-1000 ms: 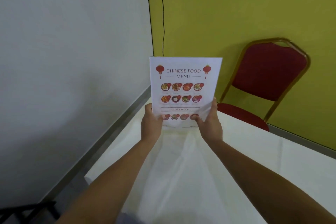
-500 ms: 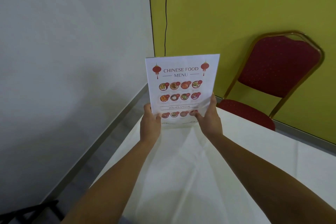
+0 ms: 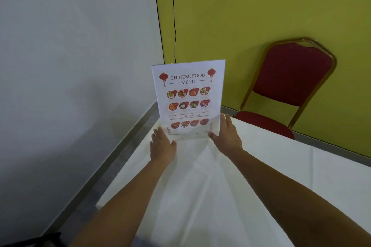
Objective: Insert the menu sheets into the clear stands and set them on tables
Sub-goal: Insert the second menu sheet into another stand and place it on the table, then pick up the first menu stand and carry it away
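A clear stand holding the Chinese Food Menu sheet (image 3: 188, 98) stands upright at the far end of the table covered by a white cloth (image 3: 200, 186). My left hand (image 3: 162, 145) rests at its lower left corner with the fingers spread and the thumb by the base. At the lower right corner is my right hand (image 3: 226, 134), with straight fingers along the stand's edge and the thumb touching the base. Neither hand is curled around the stand.
A red padded chair with a gold frame (image 3: 291, 78) stands at the table's far right, against the yellow wall. A grey wall runs along the left, with a floor gap beside the table. A black cable (image 3: 174, 26) hangs in the corner.
The menu stand has come down from being held up in both hands and now stands on the cloth. Both hands have uncurled from its lower corners.
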